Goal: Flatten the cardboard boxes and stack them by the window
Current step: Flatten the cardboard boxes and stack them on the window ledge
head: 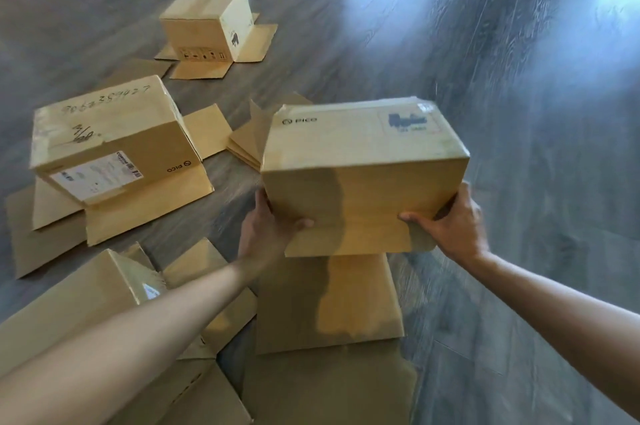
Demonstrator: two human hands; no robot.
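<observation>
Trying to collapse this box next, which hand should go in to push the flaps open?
Probably the right hand: its thumb already rests on the held box's hanging bottom flap, while the left hand cradles the box's corner.

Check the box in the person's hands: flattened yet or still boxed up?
Still boxed up. The held box keeps its full shape, top taped shut, gripped at its lower corners by the left hand and right hand.

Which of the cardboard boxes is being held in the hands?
The PICO-marked box at centre right, gripped by left hand and right hand; the others sit on the floor.
</observation>
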